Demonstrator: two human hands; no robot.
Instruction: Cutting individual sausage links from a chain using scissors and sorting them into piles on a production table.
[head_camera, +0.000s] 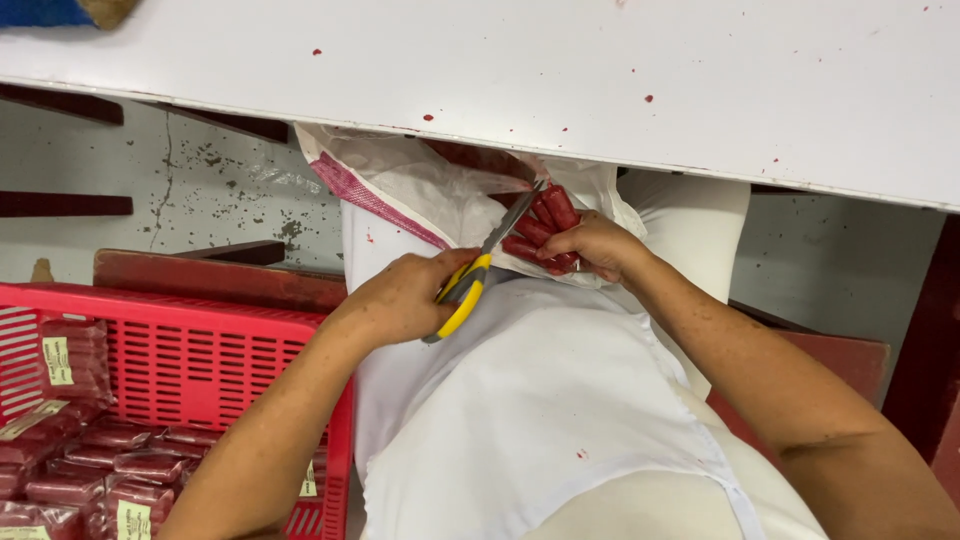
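Over white sack (420, 190), red sausages (548, 228), yellow-handled scissors (478, 270)

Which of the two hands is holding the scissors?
The left hand grips the yellow-handled scissors; the right hand holds red sausages instead.

Desk (600, 70) edge overhangs hands, closing off room above. Sack (420, 195) mouth fills gap under desk, sausages (548, 225) and scissors (485, 265) packed between left hand (400, 300) and right hand (595, 245). Red crate (200, 350) (stacked with packs) blocks left side, touching left forearm. Right of right arm: open floor, then dark red post (925, 340).
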